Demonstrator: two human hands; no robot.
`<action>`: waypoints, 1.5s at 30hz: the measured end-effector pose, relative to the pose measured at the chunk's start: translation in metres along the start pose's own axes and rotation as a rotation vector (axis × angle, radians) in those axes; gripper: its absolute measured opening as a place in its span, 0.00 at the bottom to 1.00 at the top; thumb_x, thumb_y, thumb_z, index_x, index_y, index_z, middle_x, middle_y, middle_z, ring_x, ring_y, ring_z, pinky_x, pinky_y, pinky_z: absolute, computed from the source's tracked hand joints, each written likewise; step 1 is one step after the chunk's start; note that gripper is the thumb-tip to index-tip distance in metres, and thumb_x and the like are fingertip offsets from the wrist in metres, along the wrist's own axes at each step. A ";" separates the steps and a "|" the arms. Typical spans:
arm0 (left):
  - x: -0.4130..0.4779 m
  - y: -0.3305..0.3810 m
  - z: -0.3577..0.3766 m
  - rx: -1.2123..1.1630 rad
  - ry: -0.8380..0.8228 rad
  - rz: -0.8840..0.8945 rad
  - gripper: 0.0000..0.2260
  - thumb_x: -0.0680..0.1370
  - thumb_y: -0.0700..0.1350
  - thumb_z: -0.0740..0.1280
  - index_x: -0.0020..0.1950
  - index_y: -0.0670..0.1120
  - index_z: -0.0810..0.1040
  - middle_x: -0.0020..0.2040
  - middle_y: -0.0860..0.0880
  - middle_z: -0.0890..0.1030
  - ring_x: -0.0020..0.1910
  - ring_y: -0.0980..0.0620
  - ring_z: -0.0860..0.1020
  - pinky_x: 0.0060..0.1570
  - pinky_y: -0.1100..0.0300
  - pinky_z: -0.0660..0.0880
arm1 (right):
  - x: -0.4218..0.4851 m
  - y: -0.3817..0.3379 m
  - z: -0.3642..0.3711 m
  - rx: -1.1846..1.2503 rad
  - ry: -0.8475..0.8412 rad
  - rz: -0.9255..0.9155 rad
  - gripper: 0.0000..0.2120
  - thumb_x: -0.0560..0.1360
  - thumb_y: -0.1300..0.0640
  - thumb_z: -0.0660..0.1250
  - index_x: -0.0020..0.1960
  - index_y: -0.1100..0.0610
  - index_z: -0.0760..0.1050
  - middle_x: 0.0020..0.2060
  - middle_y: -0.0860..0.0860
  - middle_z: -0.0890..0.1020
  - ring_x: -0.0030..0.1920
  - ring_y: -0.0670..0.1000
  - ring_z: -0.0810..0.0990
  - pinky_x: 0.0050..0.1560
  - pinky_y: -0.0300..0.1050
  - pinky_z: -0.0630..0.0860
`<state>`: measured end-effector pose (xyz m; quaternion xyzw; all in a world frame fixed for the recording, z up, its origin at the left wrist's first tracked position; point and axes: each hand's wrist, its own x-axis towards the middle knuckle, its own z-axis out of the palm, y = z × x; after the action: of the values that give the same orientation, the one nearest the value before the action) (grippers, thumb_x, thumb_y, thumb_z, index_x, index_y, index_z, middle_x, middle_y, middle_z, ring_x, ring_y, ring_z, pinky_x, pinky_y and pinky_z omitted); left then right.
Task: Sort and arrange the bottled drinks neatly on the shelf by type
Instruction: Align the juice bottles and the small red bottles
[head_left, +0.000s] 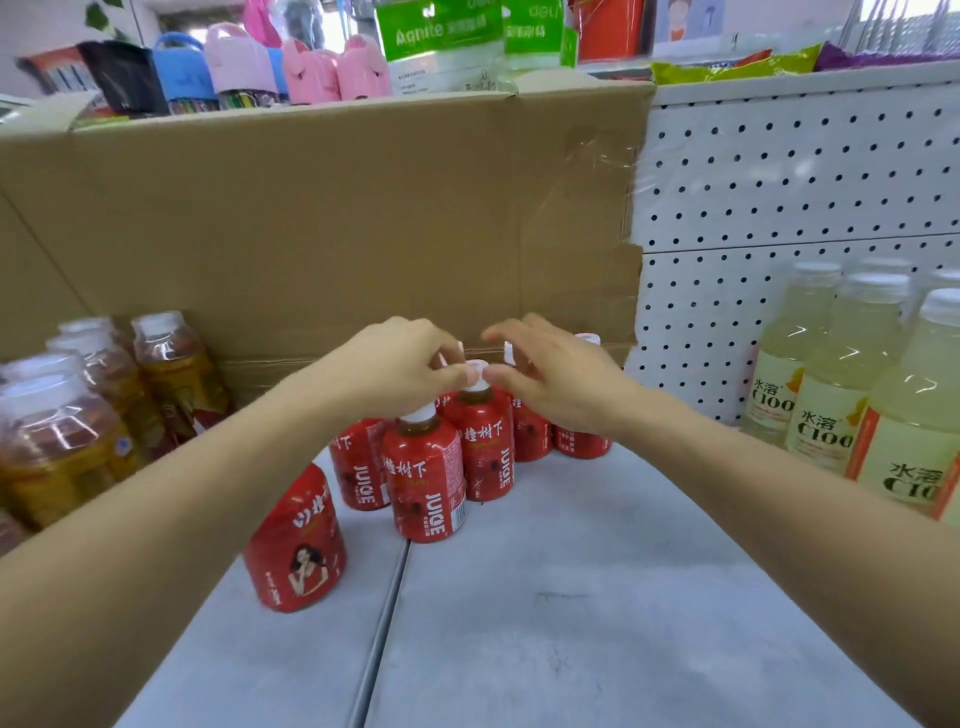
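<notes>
Reaching toward 12 o'clock over a pale grey shelf board (571, 597). Pinching, with curled fingertips of the left hand (400, 358), the white screw cap (475, 370) of an upright red-labelled plastic juice bottle (483, 447), one of a cluster just before a brown cardboard sheet (311, 218). Touching that same cap with the thumb of the right hand (556, 384), other fingers loosely spread, gripping nothing. At 9 o'clock, amber tea bottles (67, 447); at 3 o'clock, pale yellow C100 bottles (831, 395) against white pegboard (805, 182).

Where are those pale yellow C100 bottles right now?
In the head view, the C100 bottles stand on the shelf's far right, against the pegboard, right of the red juice bottles.
</notes>
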<state>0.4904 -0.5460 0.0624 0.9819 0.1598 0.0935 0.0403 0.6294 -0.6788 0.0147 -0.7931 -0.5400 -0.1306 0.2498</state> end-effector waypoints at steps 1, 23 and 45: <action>-0.010 -0.003 -0.002 0.044 -0.029 -0.011 0.13 0.80 0.60 0.63 0.55 0.55 0.82 0.49 0.54 0.82 0.48 0.51 0.79 0.45 0.57 0.73 | 0.005 -0.009 0.002 -0.026 -0.081 -0.008 0.20 0.81 0.41 0.59 0.69 0.48 0.69 0.56 0.46 0.75 0.54 0.49 0.77 0.54 0.51 0.75; 0.024 0.041 0.036 -0.340 0.087 0.080 0.11 0.77 0.52 0.72 0.47 0.44 0.82 0.35 0.48 0.83 0.30 0.52 0.82 0.38 0.59 0.79 | -0.051 0.048 -0.047 0.113 -0.109 0.257 0.09 0.77 0.51 0.70 0.53 0.55 0.77 0.44 0.49 0.81 0.44 0.49 0.80 0.40 0.42 0.74; 0.032 0.046 0.041 -0.315 0.093 0.115 0.11 0.79 0.49 0.70 0.59 0.46 0.80 0.55 0.47 0.81 0.44 0.53 0.78 0.51 0.54 0.79 | -0.048 0.041 -0.042 0.065 -0.090 0.246 0.11 0.78 0.51 0.67 0.57 0.56 0.76 0.49 0.52 0.82 0.46 0.48 0.79 0.43 0.44 0.76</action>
<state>0.5424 -0.5812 0.0328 0.9656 0.0887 0.1647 0.1807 0.6516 -0.7511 0.0168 -0.8498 -0.4534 -0.0455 0.2650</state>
